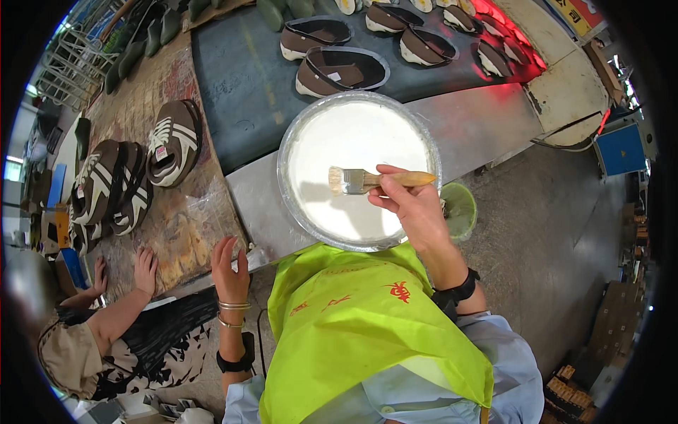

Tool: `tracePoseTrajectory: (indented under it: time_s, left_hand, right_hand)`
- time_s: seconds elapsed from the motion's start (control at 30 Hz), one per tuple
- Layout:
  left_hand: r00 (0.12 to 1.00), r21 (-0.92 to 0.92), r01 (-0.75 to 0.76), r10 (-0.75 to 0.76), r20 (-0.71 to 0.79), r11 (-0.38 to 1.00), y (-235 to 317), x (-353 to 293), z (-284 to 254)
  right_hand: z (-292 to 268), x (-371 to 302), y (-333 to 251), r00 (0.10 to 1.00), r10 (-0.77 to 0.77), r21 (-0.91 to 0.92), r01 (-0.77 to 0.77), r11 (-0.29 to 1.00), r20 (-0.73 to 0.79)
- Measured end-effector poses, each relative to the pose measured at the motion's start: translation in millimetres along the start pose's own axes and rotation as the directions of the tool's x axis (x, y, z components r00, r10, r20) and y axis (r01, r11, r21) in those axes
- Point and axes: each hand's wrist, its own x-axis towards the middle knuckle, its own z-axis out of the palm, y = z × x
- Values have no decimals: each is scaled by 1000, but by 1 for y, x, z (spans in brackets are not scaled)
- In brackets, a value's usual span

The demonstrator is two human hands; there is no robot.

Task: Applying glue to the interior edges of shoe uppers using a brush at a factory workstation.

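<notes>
My right hand [409, 205] grips the wooden handle of a flat paintbrush [367, 181], its thumb and fingers closed round it. The brush lies level over a wide round metal basin [291, 205] of white liquid [353, 138], bristles pointing left. Whether the bristles touch the liquid, I cannot tell. Left of the basin, my left hand [229, 272] is raised near the wooden table's edge, fingers apart and nothing in it. Brown shoe uppers [342, 71] on white soles stand on the dark conveyor belt [233, 85] beyond the basin.
Brown sneakers with white stripes [174, 145] stand on the worn wooden table [191, 226] at left. A co-worker's hands [145, 271] rest on its near edge. Right of the basin is a green bucket [459, 212]. A red-lit machine [565, 92] stands at the belt's right end.
</notes>
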Motion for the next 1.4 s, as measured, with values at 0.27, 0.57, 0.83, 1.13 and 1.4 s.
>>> tracePoseTrajectory:
  time_s: [0.27, 0.57, 0.83, 1.13, 1.4]
  left_hand:
    - [972, -178, -232, 224, -67, 956, 73, 63, 4]
    - [977, -312, -211, 190, -97, 926, 91, 68, 7]
    - [976, -306, -205, 172, -132, 930, 99, 61, -5]
    - [933, -416, -359, 304, -194, 836, 151, 89, -11]
    - [890, -680, -414, 426, -163, 605, 179, 110, -66]
  right_hand:
    - [2, 4, -10, 998, -47, 16, 47, 999, -47]
    - [6, 4, -9, 994, -100, -18, 100, 995, 42]
    - [10, 0, -7, 999, -36, 146, 33, 989, 18]
    - [-2, -9, -10, 999, -11, 114, 6, 994, 46]
    - [12, -3, -3, 998, -22, 48, 20, 999, 52]
